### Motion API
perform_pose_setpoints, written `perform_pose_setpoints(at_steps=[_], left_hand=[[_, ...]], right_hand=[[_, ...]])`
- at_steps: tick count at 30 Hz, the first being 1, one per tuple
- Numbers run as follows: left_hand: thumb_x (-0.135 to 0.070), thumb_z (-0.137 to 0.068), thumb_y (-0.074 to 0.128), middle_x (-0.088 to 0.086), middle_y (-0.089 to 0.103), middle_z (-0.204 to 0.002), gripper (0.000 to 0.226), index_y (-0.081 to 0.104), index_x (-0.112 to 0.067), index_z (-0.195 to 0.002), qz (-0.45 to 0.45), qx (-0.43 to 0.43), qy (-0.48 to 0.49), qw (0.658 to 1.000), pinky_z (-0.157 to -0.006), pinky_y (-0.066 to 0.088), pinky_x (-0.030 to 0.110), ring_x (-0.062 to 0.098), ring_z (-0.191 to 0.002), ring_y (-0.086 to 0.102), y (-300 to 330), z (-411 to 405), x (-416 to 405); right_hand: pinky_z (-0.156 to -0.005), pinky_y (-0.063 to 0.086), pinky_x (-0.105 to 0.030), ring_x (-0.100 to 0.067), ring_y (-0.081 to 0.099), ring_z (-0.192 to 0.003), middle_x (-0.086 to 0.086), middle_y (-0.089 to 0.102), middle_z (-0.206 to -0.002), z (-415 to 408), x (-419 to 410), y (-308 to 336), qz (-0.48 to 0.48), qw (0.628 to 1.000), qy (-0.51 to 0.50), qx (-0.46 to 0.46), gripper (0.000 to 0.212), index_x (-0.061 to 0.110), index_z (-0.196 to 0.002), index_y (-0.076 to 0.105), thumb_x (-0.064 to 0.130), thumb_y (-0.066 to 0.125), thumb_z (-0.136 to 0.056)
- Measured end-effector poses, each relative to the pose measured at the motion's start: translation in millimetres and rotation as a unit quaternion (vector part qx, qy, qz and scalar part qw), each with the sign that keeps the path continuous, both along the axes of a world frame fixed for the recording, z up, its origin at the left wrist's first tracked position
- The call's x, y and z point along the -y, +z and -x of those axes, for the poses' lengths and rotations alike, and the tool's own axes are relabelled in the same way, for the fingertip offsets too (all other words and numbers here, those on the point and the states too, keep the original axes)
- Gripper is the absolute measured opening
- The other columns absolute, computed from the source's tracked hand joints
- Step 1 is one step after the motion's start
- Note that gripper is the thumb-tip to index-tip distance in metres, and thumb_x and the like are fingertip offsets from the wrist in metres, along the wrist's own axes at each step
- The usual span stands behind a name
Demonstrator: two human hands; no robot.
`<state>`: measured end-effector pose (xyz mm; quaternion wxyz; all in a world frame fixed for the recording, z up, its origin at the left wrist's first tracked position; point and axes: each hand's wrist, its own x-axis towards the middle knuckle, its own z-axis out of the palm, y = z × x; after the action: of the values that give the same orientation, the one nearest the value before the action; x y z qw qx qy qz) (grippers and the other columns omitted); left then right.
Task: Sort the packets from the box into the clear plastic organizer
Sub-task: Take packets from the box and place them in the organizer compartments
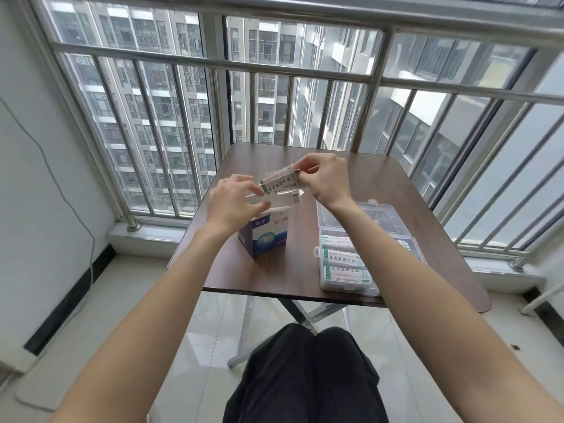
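Note:
A blue and white box (265, 236) stands open on the brown table (274, 276). Above it I hold a small fanned bunch of white packets (280, 183) with green ends. My right hand (325, 178) pinches their right end. My left hand (235, 199) touches their left end with its fingertips, fingers loosely curled. The clear plastic organizer (351, 254) lies open at the right, lid (361, 216) folded back, with several packets (343, 265) laid in rows inside.
The small folding table stands against a metal window railing (274, 68). A grey cable (52, 178) runs down the left wall. My knees in black trousers (305, 377) are under the table's near edge. Tiled floor surrounds the table.

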<state>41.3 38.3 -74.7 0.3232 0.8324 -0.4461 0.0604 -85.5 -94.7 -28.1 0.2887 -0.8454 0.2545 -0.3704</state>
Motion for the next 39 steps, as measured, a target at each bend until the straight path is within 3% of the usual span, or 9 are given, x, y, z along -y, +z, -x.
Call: perform_pose_setpoints(at_steps=[9,12,15,17,20,24,31,35,39], left_hand=[[-0.042,-0.087,0.060,-0.009,0.052,-0.134,0.017,0.072,-0.033,-0.093,-0.088,0.034,-0.026,0.995,-0.104,0.023,0.046,0.021,-0.128,0.038,1,1,2],[-0.036,-0.088,0.060,-0.003,0.061,-0.122,0.019,0.072,-0.023,-0.094,0.047,0.032,-0.022,0.998,-0.101,0.034,0.040,0.021,-0.117,0.051,2,4,-1],[-0.037,-0.090,0.058,0.001,0.059,-0.124,0.035,0.060,-0.016,-0.118,0.200,-0.016,-0.088,0.976,-0.099,0.040,0.032,0.011,-0.113,0.051,22,19,-4],[-0.040,-0.088,0.061,0.001,0.050,-0.135,0.054,0.046,-0.015,-0.133,0.170,-0.040,-0.158,0.972,-0.103,0.032,0.026,0.006,-0.120,0.043,42,33,-3],[-0.044,-0.084,0.063,-0.001,0.044,-0.142,0.068,0.035,-0.018,-0.141,-0.012,-0.019,-0.236,0.971,-0.104,0.026,0.025,0.010,-0.130,0.038,63,55,10],[-0.042,-0.092,0.053,0.000,0.064,-0.112,0.039,0.051,-0.020,-0.124,-0.205,-0.045,-0.276,0.938,-0.089,0.049,0.034,0.018,-0.102,0.061,67,85,35],[-0.019,-0.098,0.045,-0.002,0.071,-0.086,0.019,0.061,-0.011,-0.103,-0.101,-0.408,-0.366,0.830,-0.052,0.050,0.017,0.008,-0.068,0.066,27,114,55],[-0.021,-0.096,0.049,-0.003,0.071,-0.080,0.014,0.059,-0.011,-0.099,-0.095,-0.490,-0.361,0.788,-0.047,0.043,0.014,0.006,-0.063,0.062,2,128,62],[-0.021,-0.095,0.050,-0.003,0.071,-0.082,0.015,0.059,-0.010,-0.101,-0.095,-0.508,-0.355,0.779,-0.048,0.044,0.014,0.007,-0.065,0.063,-12,138,62]], right_hand=[[-0.075,0.058,-0.029,-0.017,0.069,-0.082,-0.005,0.072,-0.084,16,13,6,-0.171,0.977,-0.008,0.130,0.008,0.014,-0.082,0.073,0.007,0.073,-0.079],[-0.079,0.057,-0.031,-0.024,0.069,-0.084,-0.012,0.070,-0.085,28,13,0,-0.314,0.928,0.026,0.200,0.008,0.009,-0.080,0.069,0.001,0.071,-0.080],[-0.068,0.057,-0.023,-0.017,0.068,-0.069,-0.006,0.070,-0.073,45,9,-3,-0.374,0.903,0.057,0.206,0.009,0.004,-0.080,0.067,-0.005,0.068,-0.080],[-0.063,0.054,-0.019,-0.012,0.067,-0.063,0.000,0.071,-0.065,60,11,-1,-0.351,0.918,0.078,0.170,0.010,0.003,-0.079,0.067,-0.008,0.067,-0.079],[-0.061,0.053,-0.018,-0.008,0.066,-0.061,0.003,0.070,-0.063,85,12,8,-0.287,0.948,0.107,0.084,0.011,-0.002,-0.086,0.068,-0.010,0.066,-0.078],[-0.064,0.055,-0.020,-0.010,0.064,-0.067,-0.010,0.069,-0.075,111,15,21,-0.164,0.982,0.087,-0.022,0.014,0.001,-0.086,0.072,-0.008,0.068,-0.076],[-0.073,0.056,-0.023,-0.015,0.066,-0.079,-0.010,0.070,-0.085,146,36,11,-0.196,0.974,0.077,-0.080,0.016,0.011,-0.086,0.071,-0.002,0.069,-0.078],[-0.068,0.056,-0.023,-0.011,0.065,-0.082,-0.006,0.068,-0.097,160,39,-9,-0.247,0.960,0.098,-0.088,0.029,0.013,-0.107,0.065,0.010,0.072,-0.080],[-0.072,0.055,-0.024,-0.015,0.064,-0.087,-0.008,0.068,-0.098,158,37,-27,-0.173,0.976,0.063,-0.116,0.019,0.014,-0.097,0.066,0.022,0.072,-0.081]])
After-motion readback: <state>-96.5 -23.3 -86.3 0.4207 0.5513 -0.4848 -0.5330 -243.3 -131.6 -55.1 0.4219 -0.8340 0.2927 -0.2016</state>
